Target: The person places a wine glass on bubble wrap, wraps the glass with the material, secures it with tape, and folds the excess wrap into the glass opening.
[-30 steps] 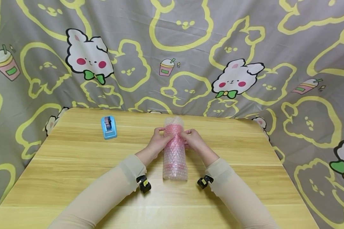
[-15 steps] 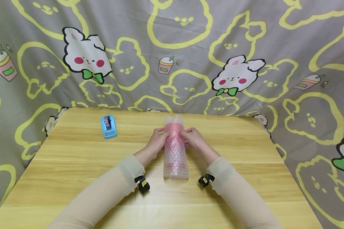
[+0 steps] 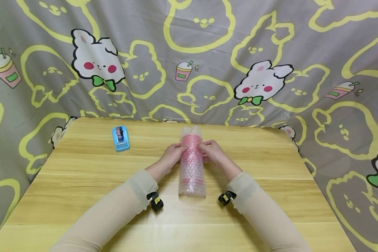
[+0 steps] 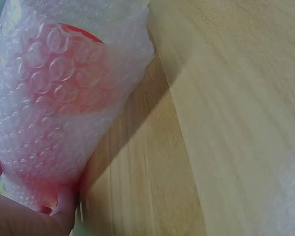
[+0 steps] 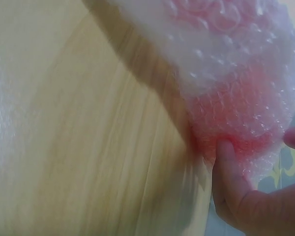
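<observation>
A pink-and-red item wrapped in bubble wrap (image 3: 192,168) makes a long roll at the middle of the table, its far end pointing toward the curtain. What is inside shows only as blurred pink and red areas. My left hand (image 3: 171,154) grips the roll's left side near the far end, thumb on top; the left wrist view shows the thumb and fingers (image 4: 64,209) against the wrap. Opposite it, my right hand (image 3: 213,153) holds the right side at about the same height. Its thumb (image 5: 226,162) presses the wrap over a red part in the right wrist view.
A blue tape dispenser (image 3: 121,138) with a roll of tape stands at the back left of the wooden table (image 3: 82,196). Behind and beside the table hangs a grey curtain (image 3: 208,66) with cartoon prints. A small black camera is strapped to each wrist.
My left thumb has drawn back slightly toward the left side of the roll. The right hand keeps its hold, and the head view has shifted a little.
</observation>
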Available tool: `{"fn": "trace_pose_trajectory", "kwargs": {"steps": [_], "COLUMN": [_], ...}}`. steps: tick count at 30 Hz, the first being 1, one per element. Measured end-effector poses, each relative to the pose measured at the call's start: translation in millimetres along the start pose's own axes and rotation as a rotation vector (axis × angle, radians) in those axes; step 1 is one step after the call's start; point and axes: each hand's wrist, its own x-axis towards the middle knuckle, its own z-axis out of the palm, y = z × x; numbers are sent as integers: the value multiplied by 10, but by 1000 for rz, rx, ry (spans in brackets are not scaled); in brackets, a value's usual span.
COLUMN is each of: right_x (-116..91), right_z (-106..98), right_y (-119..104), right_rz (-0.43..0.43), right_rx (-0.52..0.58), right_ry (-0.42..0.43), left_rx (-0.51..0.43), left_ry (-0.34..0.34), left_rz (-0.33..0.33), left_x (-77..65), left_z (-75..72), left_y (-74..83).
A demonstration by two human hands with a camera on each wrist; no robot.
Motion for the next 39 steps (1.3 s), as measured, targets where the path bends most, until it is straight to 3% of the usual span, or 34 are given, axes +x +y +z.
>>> {"fn": "trace_pose_trajectory", "kwargs": {"steps": [15, 33, 39], "right_x": [-4, 3, -29], "right_z": [-16, -49, -42], "right_y": [-8, 47, 62], "right_rz": [20, 1, -16], "right_rx": [31, 62, 53], "right_ry": [-16, -63, -51], "left_rx": [-106, -27, -39], "left_ry": [-25, 15, 16], "left_rz": [4, 4, 9], "left_x": [32, -26, -25], "left_z": [7, -14, -4], "left_y": [-5, -12, -26]}}
